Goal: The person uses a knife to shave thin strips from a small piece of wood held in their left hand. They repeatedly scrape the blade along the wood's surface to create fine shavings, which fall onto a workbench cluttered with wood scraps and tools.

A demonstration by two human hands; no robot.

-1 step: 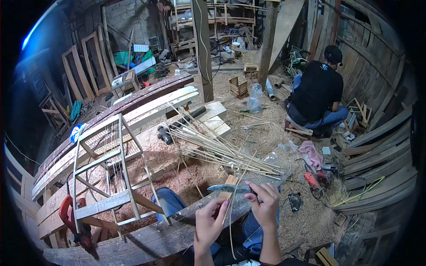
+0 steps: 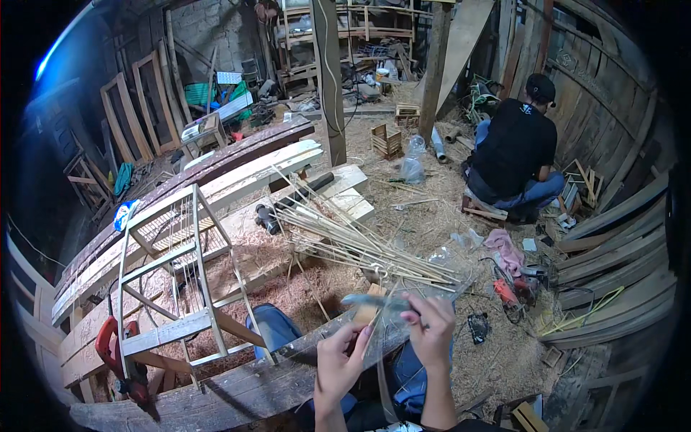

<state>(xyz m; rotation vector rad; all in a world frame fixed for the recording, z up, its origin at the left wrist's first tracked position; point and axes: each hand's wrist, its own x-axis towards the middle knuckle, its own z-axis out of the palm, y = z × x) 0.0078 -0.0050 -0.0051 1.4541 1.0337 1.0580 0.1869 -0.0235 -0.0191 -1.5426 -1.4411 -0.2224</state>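
Note:
My right hand [image 2: 432, 333] is closed round the handle of a knife, its blurred blade [image 2: 360, 299] pointing left. Below the blade, my left hand [image 2: 338, 363] pinches a thin pale wooden strip [image 2: 385, 385] between thumb and fingers. The strip runs down toward my lap, smeared by motion. Blade and strip cross just above my left fingertips; whether they touch I cannot tell. A small light wood block [image 2: 366, 314] lies behind the blade, at the edge of the worn plank [image 2: 245, 392] before me. Beyond it spreads a bundle of thin sticks [image 2: 360, 241].
At left stands a light wooden frame [image 2: 198, 266] beside a red power tool [image 2: 122, 356]. A black-handled tool [image 2: 270, 216] lies on the boards. Another person [image 2: 512, 151] squats at the far right. A red power tool [image 2: 507, 291] and pink cloth [image 2: 504, 252] lie on the shavings-covered floor.
The knife in my right hand has shifted slightly upward and its blade is now blurred. The strip has swung and looks smeared. My left hand stays in place.

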